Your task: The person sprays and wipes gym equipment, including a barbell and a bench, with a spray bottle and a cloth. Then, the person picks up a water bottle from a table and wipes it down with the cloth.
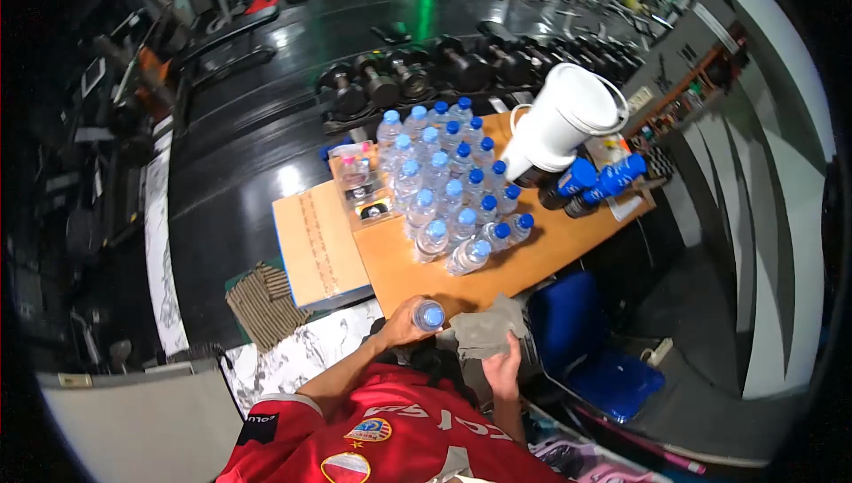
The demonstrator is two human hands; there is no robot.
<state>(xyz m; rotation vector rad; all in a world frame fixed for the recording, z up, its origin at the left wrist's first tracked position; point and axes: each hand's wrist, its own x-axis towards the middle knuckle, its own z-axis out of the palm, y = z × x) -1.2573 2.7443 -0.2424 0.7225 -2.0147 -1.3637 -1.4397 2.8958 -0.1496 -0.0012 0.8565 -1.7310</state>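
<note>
My left hand (401, 323) is wrapped round a clear water bottle (429, 315) with a light blue cap, held upright at the table's near edge. In my right hand (504, 368) is a grey-brown cloth (488, 330), spread out just right of the bottle and apart from it. Beyond both hands, several capped water bottles (440, 159) stand in rows on the wooden table (395, 266). Light blue caps are on the left rows and dark blue caps on the right. One bottle (469, 255) stands nearest to me.
White buckets (568, 115) and dark tubs with blue lids (581, 174) occupy the table's right side. A clear organizer box (368, 186) sits at its left edge, by a cardboard box (318, 239). A blue chair (586, 341) stands at right. Dumbbells (382, 88) line a rack behind.
</note>
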